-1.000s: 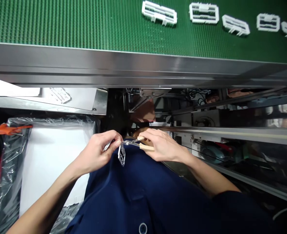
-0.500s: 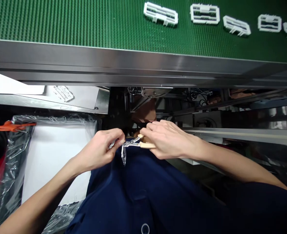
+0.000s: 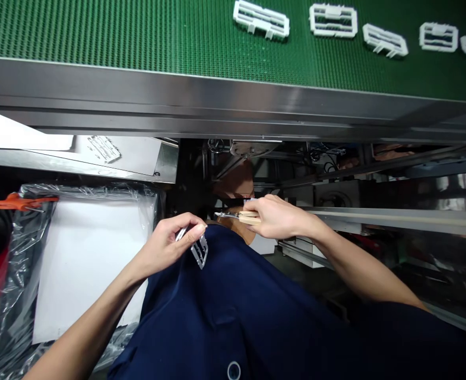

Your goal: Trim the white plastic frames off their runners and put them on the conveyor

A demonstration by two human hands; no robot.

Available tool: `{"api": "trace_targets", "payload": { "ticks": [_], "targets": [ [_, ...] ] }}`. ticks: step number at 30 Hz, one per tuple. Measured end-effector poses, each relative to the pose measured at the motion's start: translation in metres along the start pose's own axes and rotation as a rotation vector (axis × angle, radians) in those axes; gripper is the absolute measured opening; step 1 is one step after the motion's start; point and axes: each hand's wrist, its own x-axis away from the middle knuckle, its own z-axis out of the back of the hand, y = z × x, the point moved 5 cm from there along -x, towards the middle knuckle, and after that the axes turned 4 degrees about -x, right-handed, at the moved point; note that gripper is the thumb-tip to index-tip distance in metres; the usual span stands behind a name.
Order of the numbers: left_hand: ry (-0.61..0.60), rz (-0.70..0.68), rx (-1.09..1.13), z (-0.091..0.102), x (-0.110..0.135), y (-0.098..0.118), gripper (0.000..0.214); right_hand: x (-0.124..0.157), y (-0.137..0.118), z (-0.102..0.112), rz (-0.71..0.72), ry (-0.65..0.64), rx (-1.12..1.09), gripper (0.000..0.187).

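Observation:
My left hand pinches a white plastic moulded frame by its upper end, holding it just in front of my navy work shirt. My right hand is closed around the pale wooden handles of small metal cutting pliers. Their steel jaws point left, a short distance from the frame and not touching it. The hand covers part of the handles.
A green textured conveyor belt with a steel edge carries several white plastic frames. Lower left is a white sheet in clear plastic, with an orange tool at its top. Machinery and cables lie below the belt at right.
My right hand has drawn the pliers up and right, away from the frame, with the jaws now apart from it. My left hand still holds the frame.

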Motion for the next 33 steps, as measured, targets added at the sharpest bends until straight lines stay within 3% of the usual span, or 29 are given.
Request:
{"api": "trace_targets", "payload": {
  "ticks": [5, 8, 12, 21, 28, 33],
  "targets": [
    [-0.023, 0.155, 0.322, -0.016, 0.003, -0.029, 0.040, 0.004, 0.017, -0.012, -0.098, 0.149, -0.105, 0.015],
    [0.031, 0.280, 0.556, -0.022, -0.001, -0.044, 0.041, 0.005, 0.013, -0.019, -0.017, 0.252, -0.129, 0.013],
    [0.050, 0.345, 0.701, -0.025, -0.006, -0.045, 0.058, 0.005, 0.001, -0.025, 0.115, 0.335, -0.060, 0.025],
    [0.002, 0.386, 0.649, -0.026, -0.006, -0.035, 0.066, 0.000, -0.011, -0.020, 0.222, 0.320, 0.226, 0.028],
    [-0.023, 0.309, 0.512, -0.019, -0.006, -0.032, 0.064, -0.001, -0.013, -0.010, 0.225, 0.280, 0.252, 0.023],
    [-0.020, 0.340, 0.545, -0.017, -0.005, -0.036, 0.059, -0.002, -0.015, -0.006, 0.222, 0.242, 0.233, 0.019]
  ]
}}
